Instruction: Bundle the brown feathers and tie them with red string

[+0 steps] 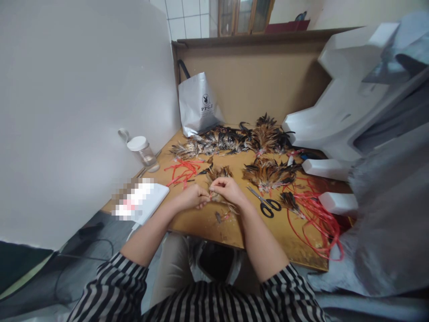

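My left hand (195, 197) and my right hand (227, 189) meet over the table near its front edge, both with fingers closed. Between them is a short bit of red string (211, 195), pinched at the base of a small bundle of brown feathers (221, 172). The feather tips fan out beyond my fingers, away from me. Part of the bundle is hidden behind my right hand. Scissors with black handles (268, 208) lie to the right of my right hand. A few loose feather scraps (219, 217) lie just in front of my hands.
Red strings (184, 171) lie left, and a larger tangle of red string (321, 219) lies right. Feather bundles (271, 172) and a long feather pile (221, 139) cover the back. A silver bag (197, 105), a lidded jar (144, 152) and white foam pieces (328, 170) border the wooden table (214, 232).
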{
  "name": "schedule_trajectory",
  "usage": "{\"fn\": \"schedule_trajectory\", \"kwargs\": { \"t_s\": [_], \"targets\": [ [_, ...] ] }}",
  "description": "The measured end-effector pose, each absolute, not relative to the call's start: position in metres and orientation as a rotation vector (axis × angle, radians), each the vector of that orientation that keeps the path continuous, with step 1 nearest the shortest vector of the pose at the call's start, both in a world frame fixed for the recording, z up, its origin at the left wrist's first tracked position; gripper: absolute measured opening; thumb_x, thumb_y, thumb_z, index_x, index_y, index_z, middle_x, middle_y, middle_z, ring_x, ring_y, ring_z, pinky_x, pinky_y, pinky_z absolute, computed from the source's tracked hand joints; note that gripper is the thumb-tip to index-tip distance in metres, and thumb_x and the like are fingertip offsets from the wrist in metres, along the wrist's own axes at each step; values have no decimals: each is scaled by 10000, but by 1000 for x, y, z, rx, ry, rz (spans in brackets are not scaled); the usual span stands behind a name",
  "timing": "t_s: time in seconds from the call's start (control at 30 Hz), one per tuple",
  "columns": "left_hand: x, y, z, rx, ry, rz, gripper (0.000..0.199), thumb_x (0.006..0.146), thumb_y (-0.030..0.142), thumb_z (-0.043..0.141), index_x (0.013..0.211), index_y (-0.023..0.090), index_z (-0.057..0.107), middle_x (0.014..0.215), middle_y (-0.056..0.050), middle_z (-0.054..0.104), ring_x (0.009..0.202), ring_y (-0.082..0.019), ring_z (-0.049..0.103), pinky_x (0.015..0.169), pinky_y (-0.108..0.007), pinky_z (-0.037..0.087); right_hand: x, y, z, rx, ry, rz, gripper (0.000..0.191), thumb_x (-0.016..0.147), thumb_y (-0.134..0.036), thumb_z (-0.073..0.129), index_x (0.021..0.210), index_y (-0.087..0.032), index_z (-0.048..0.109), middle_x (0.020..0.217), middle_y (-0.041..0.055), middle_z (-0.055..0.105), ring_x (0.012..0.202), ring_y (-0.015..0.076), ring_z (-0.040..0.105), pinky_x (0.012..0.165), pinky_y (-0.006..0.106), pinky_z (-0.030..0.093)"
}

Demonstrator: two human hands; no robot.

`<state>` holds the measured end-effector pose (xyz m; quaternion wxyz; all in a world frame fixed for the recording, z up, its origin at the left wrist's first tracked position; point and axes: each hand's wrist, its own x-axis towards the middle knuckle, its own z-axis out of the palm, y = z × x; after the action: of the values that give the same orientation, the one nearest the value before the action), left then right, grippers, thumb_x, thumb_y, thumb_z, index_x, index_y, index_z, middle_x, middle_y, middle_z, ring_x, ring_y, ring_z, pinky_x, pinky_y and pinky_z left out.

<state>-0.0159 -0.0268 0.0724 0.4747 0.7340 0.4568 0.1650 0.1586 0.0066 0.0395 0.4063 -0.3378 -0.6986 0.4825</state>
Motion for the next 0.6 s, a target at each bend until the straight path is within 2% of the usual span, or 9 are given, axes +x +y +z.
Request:
{"fn": "schedule_trajectory", "kwargs": {
  "t_s": [0.07,0.17,0.33,0.47,0.6],
  "targets": [
    [-16,-31,74,1744,1032,455,246,727,349,549,618,138,611,542,-28,591,485,-107,545,473,-190,415,159,9,37,-843,-1647,1409,201,639,-327,642,702,-137,620,613,10,595,560,110,514,563,236,391],
    [-14,-31,75,1630,1015,640,272,719,382,571,648,122,606,548,-34,590,488,-103,541,496,-202,433,155,11,30,-824,-1486,1517,224,611,-360,640,640,-142,600,585,10,589,544,117,509,557,249,397],
    [-14,-19,64,1447,1161,956,267,692,371,597,638,110,584,519,-23,575,437,-83,509,468,-199,417,142,11,21,-940,-1418,1397,210,653,-356,608,681,-148,603,487,-39,493,440,79,394,479,216,326],
    [-16,-9,50,1380,1331,1102,219,711,335,561,689,118,582,552,-17,577,445,-89,511,475,-208,413,136,8,22,-947,-1589,1127,179,699,-320,570,710,-149,621,638,13,594,560,107,480,573,232,375],
    [-16,-7,44,1562,1498,979,201,743,295,507,616,149,564,554,-19,559,506,-108,510,512,-208,385,135,0,27,-938,-1861,693,149,762,-233,509,704,-166,629,692,44,595,666,140,509,674,263,379]
  ]
}}
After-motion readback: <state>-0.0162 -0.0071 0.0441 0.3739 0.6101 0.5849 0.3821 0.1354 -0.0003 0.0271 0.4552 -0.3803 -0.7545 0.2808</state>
